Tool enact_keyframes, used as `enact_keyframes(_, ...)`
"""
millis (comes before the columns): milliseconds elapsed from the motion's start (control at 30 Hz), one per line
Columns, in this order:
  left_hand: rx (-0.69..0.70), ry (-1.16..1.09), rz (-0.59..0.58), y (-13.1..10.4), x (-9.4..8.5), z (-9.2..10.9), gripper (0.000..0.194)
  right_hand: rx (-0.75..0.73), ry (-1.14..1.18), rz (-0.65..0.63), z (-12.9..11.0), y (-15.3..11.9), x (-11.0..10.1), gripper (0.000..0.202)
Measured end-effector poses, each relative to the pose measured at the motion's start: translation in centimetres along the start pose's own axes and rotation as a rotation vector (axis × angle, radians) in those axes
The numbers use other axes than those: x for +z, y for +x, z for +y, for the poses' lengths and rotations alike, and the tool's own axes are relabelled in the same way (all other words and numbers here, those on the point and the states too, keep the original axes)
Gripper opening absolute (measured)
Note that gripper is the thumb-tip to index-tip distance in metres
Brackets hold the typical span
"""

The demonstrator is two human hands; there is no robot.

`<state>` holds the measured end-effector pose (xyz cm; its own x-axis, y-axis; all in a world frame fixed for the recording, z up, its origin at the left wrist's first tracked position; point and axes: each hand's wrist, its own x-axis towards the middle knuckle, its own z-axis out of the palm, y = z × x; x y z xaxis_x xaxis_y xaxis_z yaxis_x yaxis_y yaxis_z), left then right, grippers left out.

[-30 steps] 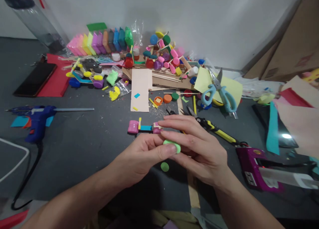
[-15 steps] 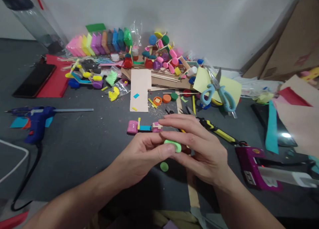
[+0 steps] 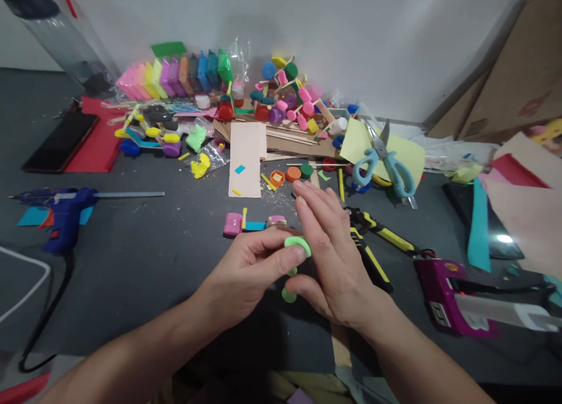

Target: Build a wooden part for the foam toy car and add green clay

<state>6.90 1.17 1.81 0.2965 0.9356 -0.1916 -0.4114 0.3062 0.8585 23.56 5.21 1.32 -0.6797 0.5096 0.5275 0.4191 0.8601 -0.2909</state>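
Between thumb and fingers, my left hand pinches a small piece of light green clay, bent in a curve over the thumb tip. My right hand is beside it, fingers extended and thumb apart, its palm side against or very near the clay. A flat light green disc lies on the table below the hands. Just beyond my left hand sits a small model with pink wheels, a blue strip and a yellow upright; its right end is partly hidden.
A blue glue gun lies at left, near a phone. Yellow-black pliers and a purple device are at right. Light-blue scissors rest on yellow paper. Clay packs and colourful model parts line the wall.
My right hand has turned more upright, its fingers lifting and straightening away from the clay. The green clay has shifted slightly left and now looks curved. More of the pliers shows.
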Motion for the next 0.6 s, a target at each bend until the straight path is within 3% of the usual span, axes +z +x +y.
enact_keyframes(300, -0.062, -0.195, 0.096, 0.22, 0.20, -0.17, 0.014, 0.032, 0.096, 0.083, 0.18, -0.15, 0.54, 0.060)
enact_keyframes(600, -0.061, -0.221, 0.077, 0.12, 0.24, -0.04, 0.017, 0.024, 0.194, 0.063, 0.09, -0.14, 0.55, 0.053)
